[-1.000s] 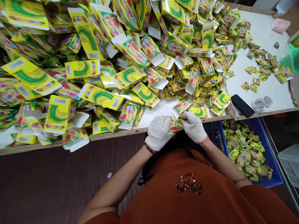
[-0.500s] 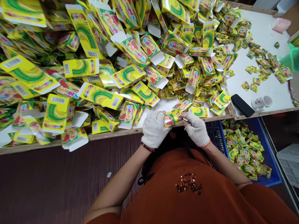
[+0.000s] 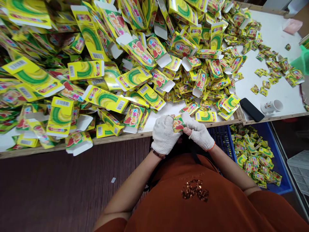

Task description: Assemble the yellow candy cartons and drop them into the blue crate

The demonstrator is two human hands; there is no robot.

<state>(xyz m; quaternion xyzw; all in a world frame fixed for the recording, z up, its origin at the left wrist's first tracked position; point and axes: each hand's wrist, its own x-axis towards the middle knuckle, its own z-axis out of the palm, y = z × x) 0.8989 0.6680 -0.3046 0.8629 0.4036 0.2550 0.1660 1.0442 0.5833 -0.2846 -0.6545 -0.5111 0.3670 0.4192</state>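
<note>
Both my hands wear white knit gloves with bare fingertips and meet at the table's front edge. My left hand [image 3: 164, 134] is closed around a small yellow-green printed candy box [image 3: 178, 124]. From the other side my right hand [image 3: 198, 129] grips the same box, its thumb at the lower corner and its fingers over the end. Much of the box is hidden by the gloves. Just beyond my hands lies a heap of similar cartons, some with white end flaps standing out, such as one flat carton [image 3: 138, 53].
Small wrapped packets [image 3: 274, 66] are scattered on the white table [image 3: 249, 61] at right. A black phone [image 3: 251, 109] and a white mug [image 3: 272, 106] stand near its wooden edge. Below, a blue crate [image 3: 285, 180] holds many packets. A green container [image 3: 301, 61] is at far right.
My right hand has moved left, closer to my left hand, with its fingers now over the box's end. Less of the box shows between the gloves.
</note>
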